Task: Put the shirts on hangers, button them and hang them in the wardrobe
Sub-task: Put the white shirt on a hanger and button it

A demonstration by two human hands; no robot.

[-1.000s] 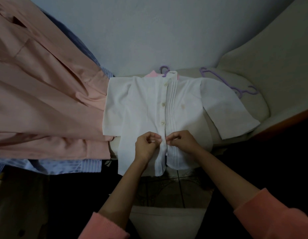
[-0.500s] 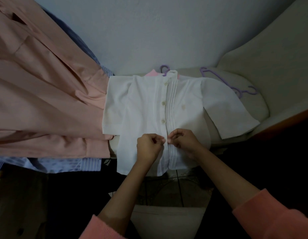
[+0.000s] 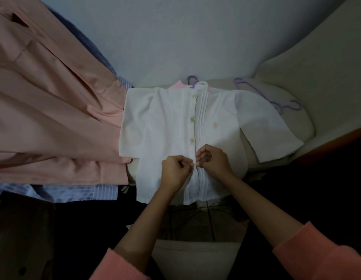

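While the white shirt [image 3: 171, 126] lay flat on the cushion [image 3: 292, 110], its hanger [image 3: 191, 79] hook poking out far, my left hand [image 3: 175, 170] and right hand [image 3: 214, 158] pinched its placket, fingers curled, fastening the fourth button; next probably the lower placket.

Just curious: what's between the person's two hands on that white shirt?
In the head view, only the white shirt's buttoned front strip runs between the left hand and the right hand; both pinch it.

No legible text anywhere
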